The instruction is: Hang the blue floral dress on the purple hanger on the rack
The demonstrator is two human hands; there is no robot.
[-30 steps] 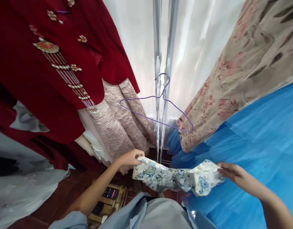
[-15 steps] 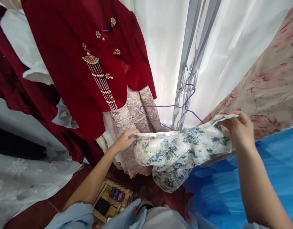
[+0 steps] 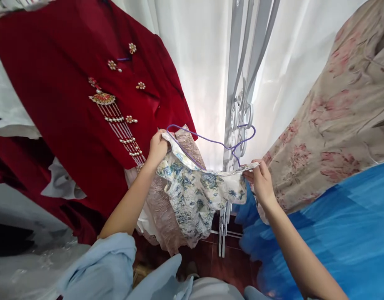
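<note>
A white floral garment (image 3: 192, 196) with blue, green and yellow blooms hangs between my hands, its top edge stretched. My left hand (image 3: 158, 150) pinches the left end of that edge, in front of the red jacket. At the other end, my right hand (image 3: 260, 179) grips the edge with thumb and fingers. A purple hanger (image 3: 204, 139) hangs on the white metal rack (image 3: 238, 104). Its left arm dips behind the garment's front edge near my left hand; its right arm is shorter in view and meets the edge near my right hand.
A red jacket (image 3: 142, 108) with a beaded tassel brooch (image 3: 117, 121) hangs left, over a pale pink brocade skirt (image 3: 167, 212). To the right hang a beige floral dress (image 3: 332, 129) and blue tulle (image 3: 329, 233). White curtains (image 3: 195, 50) cover the back.
The garment has moved up and left against the hanger, and my hands have come closer together. The hanger's left end now sits beside my left hand. My view has shifted rightward.
</note>
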